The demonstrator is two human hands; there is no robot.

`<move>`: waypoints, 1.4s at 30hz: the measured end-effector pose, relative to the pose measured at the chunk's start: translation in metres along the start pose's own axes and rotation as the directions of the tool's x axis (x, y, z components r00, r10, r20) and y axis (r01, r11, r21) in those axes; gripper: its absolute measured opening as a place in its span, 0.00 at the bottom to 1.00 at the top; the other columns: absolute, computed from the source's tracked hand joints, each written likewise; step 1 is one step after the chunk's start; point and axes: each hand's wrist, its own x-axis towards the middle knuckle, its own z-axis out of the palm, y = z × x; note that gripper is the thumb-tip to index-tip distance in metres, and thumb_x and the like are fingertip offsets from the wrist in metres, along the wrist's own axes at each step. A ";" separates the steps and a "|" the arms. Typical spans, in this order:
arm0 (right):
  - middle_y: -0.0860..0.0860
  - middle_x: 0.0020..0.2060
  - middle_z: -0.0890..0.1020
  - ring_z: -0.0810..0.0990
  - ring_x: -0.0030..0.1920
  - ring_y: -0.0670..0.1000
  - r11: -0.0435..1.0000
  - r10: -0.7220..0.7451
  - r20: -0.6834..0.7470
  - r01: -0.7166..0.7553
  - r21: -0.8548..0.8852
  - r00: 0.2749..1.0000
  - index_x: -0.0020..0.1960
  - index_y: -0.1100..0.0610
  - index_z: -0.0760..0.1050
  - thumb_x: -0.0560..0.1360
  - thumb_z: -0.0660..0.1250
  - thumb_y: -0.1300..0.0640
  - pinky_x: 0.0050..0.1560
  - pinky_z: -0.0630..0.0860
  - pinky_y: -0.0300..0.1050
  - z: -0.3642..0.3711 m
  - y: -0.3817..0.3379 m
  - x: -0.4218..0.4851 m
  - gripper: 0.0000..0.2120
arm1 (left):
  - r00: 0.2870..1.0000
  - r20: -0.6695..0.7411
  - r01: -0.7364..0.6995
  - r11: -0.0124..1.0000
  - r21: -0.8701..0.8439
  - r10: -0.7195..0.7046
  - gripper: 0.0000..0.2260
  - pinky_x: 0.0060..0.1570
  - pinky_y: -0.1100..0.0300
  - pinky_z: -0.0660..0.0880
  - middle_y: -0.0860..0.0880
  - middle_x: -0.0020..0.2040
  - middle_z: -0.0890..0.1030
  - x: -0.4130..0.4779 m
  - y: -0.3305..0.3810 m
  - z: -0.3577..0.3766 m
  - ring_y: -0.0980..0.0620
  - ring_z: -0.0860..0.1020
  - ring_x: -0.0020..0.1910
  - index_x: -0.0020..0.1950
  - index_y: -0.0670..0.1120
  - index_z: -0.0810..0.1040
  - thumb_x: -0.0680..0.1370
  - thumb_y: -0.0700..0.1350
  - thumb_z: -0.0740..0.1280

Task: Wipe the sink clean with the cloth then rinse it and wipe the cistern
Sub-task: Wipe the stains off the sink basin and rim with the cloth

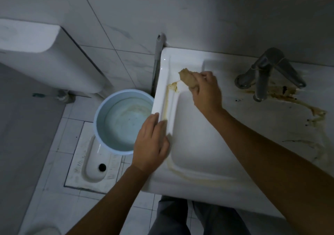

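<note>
Tiled bathroom, white sink (pixel 163 66) streaked brown. We clenched right grip (pixel 206 90) round wadded cloth (pixel 187 79) at sink's far-left corner, likely scrubbing brown smear there; wrist bent, forearm reaching across basin. Left grip (pixel 151 144) lay flat, fingers straight, on sink's left rim, probably bracing us. Cistern (pixel 45 53) sat left of sink.

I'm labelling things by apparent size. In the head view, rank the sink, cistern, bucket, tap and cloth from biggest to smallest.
1. sink
2. cistern, though the frame edge cuts it off
3. bucket
4. tap
5. cloth, partly hidden in the right hand
</note>
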 end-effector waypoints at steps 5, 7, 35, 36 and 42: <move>0.54 0.58 0.77 0.74 0.58 0.57 1.000 -0.021 0.005 0.021 -0.012 1.000 0.70 0.53 0.73 0.73 0.65 0.63 0.54 0.77 0.52 0.032 -0.033 -0.008 0.25 | 1.000 0.008 0.002 1.000 0.027 -0.002 0.23 0.78 0.47 0.59 0.42 0.77 0.68 -0.028 0.006 0.009 0.45 0.62 0.79 0.73 0.44 0.72 0.79 0.49 0.65; 0.54 0.58 0.76 0.73 0.59 0.56 1.000 -0.027 0.017 0.027 0.007 0.999 0.73 0.52 0.70 0.73 0.66 0.59 0.59 0.74 0.49 0.044 -0.047 -0.018 0.28 | 1.000 0.017 0.002 0.999 0.052 -0.003 0.24 0.79 0.47 0.58 0.42 0.77 0.67 -0.025 0.004 0.011 0.45 0.61 0.79 0.73 0.43 0.72 0.79 0.50 0.65; 0.53 0.59 0.76 0.74 0.57 0.57 0.823 -0.567 0.191 0.545 0.157 0.801 0.68 0.54 0.74 0.70 0.61 0.64 0.51 0.79 0.51 0.015 0.000 -0.046 0.26 | 0.999 -0.033 -0.023 0.981 0.193 0.030 0.19 0.77 0.43 0.62 0.35 0.73 0.71 -0.022 0.011 0.015 0.37 0.66 0.76 0.65 0.35 0.77 0.79 0.46 0.65; 0.54 0.58 0.76 0.74 0.55 0.58 0.835 -0.549 0.160 0.531 0.143 0.820 0.67 0.54 0.75 0.70 0.60 0.63 0.52 0.78 0.54 0.016 0.001 -0.036 0.25 | 0.999 -0.031 -0.025 0.980 0.197 0.032 0.19 0.76 0.42 0.63 0.35 0.73 0.71 -0.022 0.011 0.015 0.37 0.66 0.76 0.65 0.35 0.77 0.79 0.46 0.65; 0.55 0.60 0.75 0.73 0.61 0.59 0.965 -0.202 0.016 0.196 0.175 0.979 0.70 0.54 0.73 0.69 0.64 0.68 0.62 0.74 0.53 0.038 -0.018 -0.027 0.29 | 0.998 -0.049 -0.031 0.981 0.192 0.042 0.18 0.75 0.41 0.64 0.35 0.72 0.72 -0.021 0.009 0.015 0.37 0.67 0.75 0.64 0.35 0.77 0.78 0.45 0.66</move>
